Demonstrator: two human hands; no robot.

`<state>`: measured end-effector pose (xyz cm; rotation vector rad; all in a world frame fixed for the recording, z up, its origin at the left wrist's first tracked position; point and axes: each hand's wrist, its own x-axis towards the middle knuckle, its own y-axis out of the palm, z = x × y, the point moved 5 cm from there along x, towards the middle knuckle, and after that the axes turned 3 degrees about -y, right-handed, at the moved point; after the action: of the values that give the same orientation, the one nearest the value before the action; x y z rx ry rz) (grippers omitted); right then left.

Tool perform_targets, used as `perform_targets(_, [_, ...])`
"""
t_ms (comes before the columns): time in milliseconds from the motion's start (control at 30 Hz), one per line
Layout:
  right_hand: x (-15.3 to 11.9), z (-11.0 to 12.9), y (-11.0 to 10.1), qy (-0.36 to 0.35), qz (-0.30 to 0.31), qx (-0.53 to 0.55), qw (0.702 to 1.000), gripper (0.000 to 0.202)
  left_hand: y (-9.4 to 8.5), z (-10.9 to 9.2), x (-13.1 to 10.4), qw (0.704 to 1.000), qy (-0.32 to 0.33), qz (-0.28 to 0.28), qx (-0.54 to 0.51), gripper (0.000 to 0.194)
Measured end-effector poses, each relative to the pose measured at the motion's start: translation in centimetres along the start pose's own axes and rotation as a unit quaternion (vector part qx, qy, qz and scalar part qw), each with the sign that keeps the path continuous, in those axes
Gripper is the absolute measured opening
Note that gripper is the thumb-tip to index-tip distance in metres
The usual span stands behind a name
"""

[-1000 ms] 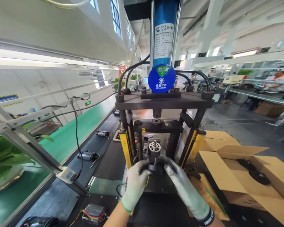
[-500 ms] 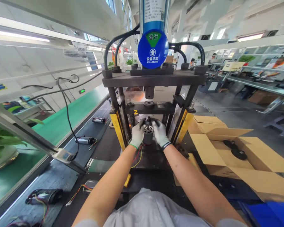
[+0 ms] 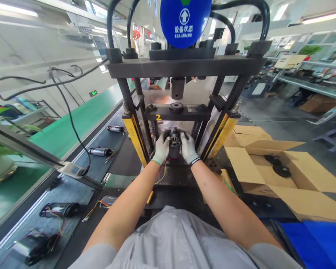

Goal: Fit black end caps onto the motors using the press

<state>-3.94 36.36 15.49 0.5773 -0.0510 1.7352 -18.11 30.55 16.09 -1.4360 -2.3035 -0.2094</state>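
Note:
A dark cylindrical motor [image 3: 174, 150] stands upright under the crossbar of a black press [image 3: 182, 67], its slotted top and shaft facing up. From the left, my gloved left hand [image 3: 161, 147] holds the upper part of the motor, thumb in front and fingertips round the back. My right hand [image 3: 188, 148], gloved too, grips the opposite side the same way. Some fingertips are hidden behind the motor. Red and yellow wires [image 3: 164, 172] trail from its lower left. Overhead, the press ram [image 3: 177, 88] is apart from the motor.
Yellow guards [image 3: 134, 139] flank the press on both sides. Several motors with wires, including a silver one [image 3: 100, 151], lie along the belt [image 3: 84, 183] at left. An open cardboard box [image 3: 310, 175] with black round parts stands at right.
My view has moved closer and tilted down, so the press looks larger. Both hands stay at the motor, with small finger shifts round its top.

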Motion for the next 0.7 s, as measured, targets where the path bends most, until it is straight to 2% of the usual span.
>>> perform_targets(167, [0.1,0.0,0.3,-0.008,-0.015,0.042,0.999,0.043,0.2,0.5,0.4,1.0,-0.006,0.01,-0.02,0.042])
perform_targets(333, [0.2,-0.7,0.3,0.018,-0.046,0.082,0.995,0.041,0.2,0.7,0.8,0.999,-0.026,0.015,-0.042,0.042])
perform_targets(567, [0.0,-1.2,-0.1,0.032,-0.053,0.061,0.996,0.049,0.5,-0.5,0.7,0.997,-0.045,0.005,-0.063,0.044])
perform_targets(700, [0.0,-1.1,0.3,0.026,-0.048,0.101,0.993,0.04,1.0,-0.9,0.6,0.996,-0.059,0.0,-0.072,0.038])
